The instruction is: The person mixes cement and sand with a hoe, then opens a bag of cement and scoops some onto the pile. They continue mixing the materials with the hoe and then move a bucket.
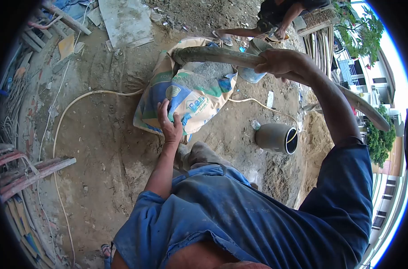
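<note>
My right hand is wrapped round a long, mud-coated wooden handle, which looks curved in this view. One end reaches the rim of a printed cement bag; whether a blade sits there is hidden. The handle's other end sticks out beyond my forearm. Grey powder or mix shows in the torn mouth of the bag. On the bag's near side, my left hand grips the printed wall, thumb and fingers against it. The bag stands on the dirt just ahead of my legs.
Past the bag a person bends beside a bucket. A dark round barrel has a pale hose leading from it behind the bag. Wooden trestle legs jut in at left; a flat board lies farther off.
</note>
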The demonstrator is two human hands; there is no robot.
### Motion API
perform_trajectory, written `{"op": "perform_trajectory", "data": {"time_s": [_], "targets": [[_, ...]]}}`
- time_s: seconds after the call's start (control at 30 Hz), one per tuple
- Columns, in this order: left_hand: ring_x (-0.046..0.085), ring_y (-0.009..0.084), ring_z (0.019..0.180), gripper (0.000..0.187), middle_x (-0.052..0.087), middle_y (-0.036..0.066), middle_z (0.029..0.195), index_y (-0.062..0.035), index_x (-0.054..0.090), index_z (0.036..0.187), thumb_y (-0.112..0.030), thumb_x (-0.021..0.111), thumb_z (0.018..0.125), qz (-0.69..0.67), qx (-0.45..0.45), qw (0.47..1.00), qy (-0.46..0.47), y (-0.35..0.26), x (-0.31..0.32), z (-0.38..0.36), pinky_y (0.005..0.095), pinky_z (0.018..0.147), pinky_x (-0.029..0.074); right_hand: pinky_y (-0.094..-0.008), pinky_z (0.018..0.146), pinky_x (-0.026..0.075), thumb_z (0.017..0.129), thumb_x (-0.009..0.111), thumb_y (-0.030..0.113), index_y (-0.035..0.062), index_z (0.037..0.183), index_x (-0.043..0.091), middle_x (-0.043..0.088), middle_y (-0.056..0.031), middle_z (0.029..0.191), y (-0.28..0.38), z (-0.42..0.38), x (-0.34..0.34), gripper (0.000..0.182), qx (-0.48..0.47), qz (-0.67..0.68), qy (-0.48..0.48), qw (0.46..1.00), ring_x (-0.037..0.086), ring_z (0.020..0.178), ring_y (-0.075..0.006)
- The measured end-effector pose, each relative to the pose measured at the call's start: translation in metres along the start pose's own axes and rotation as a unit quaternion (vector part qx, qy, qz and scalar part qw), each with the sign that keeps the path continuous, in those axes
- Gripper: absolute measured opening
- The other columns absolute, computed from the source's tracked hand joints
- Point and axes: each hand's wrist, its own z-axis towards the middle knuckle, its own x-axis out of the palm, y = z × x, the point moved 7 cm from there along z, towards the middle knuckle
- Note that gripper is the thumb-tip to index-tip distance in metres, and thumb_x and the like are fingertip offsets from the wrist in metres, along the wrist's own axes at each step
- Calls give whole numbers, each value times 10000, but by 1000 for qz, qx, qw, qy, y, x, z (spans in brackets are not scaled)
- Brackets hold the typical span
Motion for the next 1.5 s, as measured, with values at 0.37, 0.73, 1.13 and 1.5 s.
{"op": "perform_trajectory", "data": {"time_s": [0.37, 0.73, 1.13, 1.5], "targets": [[330, 385, 1243, 470, 450, 178, 1269, -4, 425, 1239, -164, 477, 800, 24, -12, 999, 28, 4, 3, 3, 474, 1037, 252, -393, 681, 524, 788, 539, 86, 97, 1215, 434, 640, -146, 854, 51, 30, 9, 440, -147, -207, -296, 921, 644, 811, -295], [315, 363, 1260, 452, 424, 170, 1294, -14, 411, 1254, -186, 481, 842, 31, -23, 998, 49, 6, -1, 12, 450, 1048, 252, -447, 696, 477, 661, 602, -47, 40, 1058, 444, 593, -173, 828, 49, 54, -27, 436, -181, -215, -231, 931, 602, 838, -349], [313, 374, 1253, 450, 429, 168, 1280, 1, 406, 1248, -158, 466, 832, 31, -16, 998, 49, 4, 0, 8, 471, 1044, 239, -412, 751, 485, 678, 574, -67, 7, 1026, 491, 609, -166, 890, 78, 53, -60, 365, -183, -292, -202, 917, 603, 921, -303], [302, 382, 1257, 452, 420, 170, 1287, -5, 402, 1245, -156, 470, 825, 25, 3, 998, 58, 2, 0, 8, 478, 1046, 237, -394, 648, 471, 630, 582, 69, -42, 846, 595, 617, -194, 790, 114, -9, -116, 244, -171, -360, -76, 914, 606, 763, -308]]}}
